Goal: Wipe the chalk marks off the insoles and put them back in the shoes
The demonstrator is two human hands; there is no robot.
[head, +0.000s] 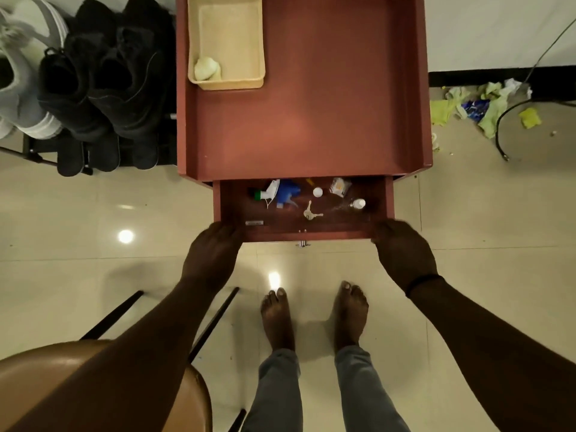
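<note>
Your left hand [215, 254] and right hand [402, 247] each grip a front corner of the open drawer [378, 210], fingers curled over its front edge, the fingertips hidden from you. Inside the drawer, between your hands, lie a blue spray head [288, 193], a key [310, 212] and a small white-capped bottle [358, 203]. No insoles are visible; the shoes are the task's things you can see. The black shoes [103, 79] sit on a rack at ten o'clock from your left hand, well apart from your fingers, with a grey shoe [21, 73] beside them. On the red surface [311, 120] at twelve o'clock, a cream tray [258, 57] holds a pale cloth [207, 68].
</note>
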